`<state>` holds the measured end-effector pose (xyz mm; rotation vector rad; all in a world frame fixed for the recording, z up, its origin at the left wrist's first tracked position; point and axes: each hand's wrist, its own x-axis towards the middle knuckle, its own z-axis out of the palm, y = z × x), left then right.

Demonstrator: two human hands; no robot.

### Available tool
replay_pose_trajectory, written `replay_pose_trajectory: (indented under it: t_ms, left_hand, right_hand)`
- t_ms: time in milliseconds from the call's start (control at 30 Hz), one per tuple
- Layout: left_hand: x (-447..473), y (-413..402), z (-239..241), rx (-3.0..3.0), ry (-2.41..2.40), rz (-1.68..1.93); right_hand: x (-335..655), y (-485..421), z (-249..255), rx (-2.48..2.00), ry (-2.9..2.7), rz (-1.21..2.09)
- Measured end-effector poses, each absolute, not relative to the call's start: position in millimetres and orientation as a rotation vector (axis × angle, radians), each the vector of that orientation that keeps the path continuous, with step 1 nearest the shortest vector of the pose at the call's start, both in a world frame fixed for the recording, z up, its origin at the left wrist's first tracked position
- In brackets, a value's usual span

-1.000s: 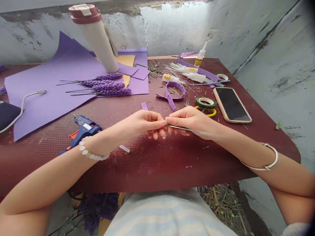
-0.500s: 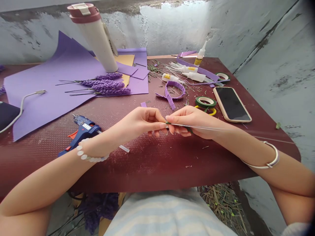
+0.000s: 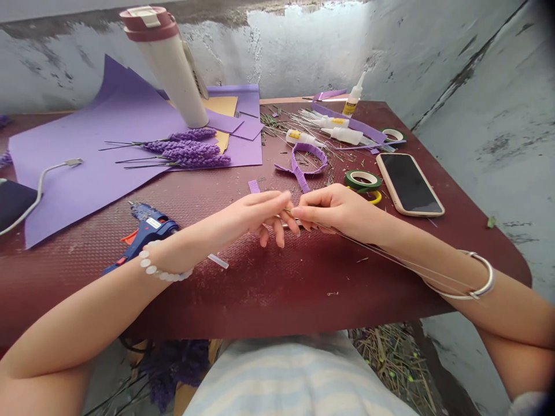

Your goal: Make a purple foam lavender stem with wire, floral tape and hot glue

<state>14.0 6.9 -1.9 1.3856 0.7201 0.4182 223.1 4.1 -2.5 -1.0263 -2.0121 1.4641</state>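
My left hand (image 3: 255,216) and my right hand (image 3: 336,209) meet over the middle of the dark red table (image 3: 269,289). Both pinch the near end of a thin wire stem (image 3: 390,259) that runs back along my right forearm toward the bangle. The pinched tip looks green. A green tape roll (image 3: 362,180) lies just behind my right hand, over yellow scissor handles. A curled purple fringed strip (image 3: 306,159) lies farther back. A blue glue gun (image 3: 145,230) rests left of my left wrist.
Finished purple lavender stems (image 3: 191,151) lie on purple paper sheets (image 3: 87,167) at the left. A white tumbler (image 3: 167,63) stands behind them. Glue bottles (image 3: 342,134), loose wires, a second tape roll (image 3: 392,136) and a phone (image 3: 409,184) sit at the right. Walls close in behind and right.
The wire's free end has swung from pointing right across the table to lying down along my right forearm. My left fingers have shifted slightly up at the pinched tip.
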Motion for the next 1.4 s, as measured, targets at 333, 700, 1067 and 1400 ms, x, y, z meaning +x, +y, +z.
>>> replay_pose_trajectory:
  t_ms: [333, 700, 1067, 1400]
  left_hand:
    - [16.8, 5.6, -2.3, 1.361, 0.787, 0.282]
    - [13.5, 6.5, 2.2, 1.446, 0.761, 0.332]
    - [13.9, 5.5, 4.1, 1.565, 0.918, 0.485]
    - [14.6, 9.2, -1.7, 1.393, 0.828, 0.348]
  right_hand:
    - [221.3, 0.1, -0.2, -1.033, -2.23, 1.168]
    - [228.2, 7.4, -1.0, -0.964, -1.776, 1.899]
    - [234.0, 10.6, 1.5, -1.032, -1.842, 1.916]
    - [227.5, 7.5, 2.4, -1.075, -2.362, 1.168]
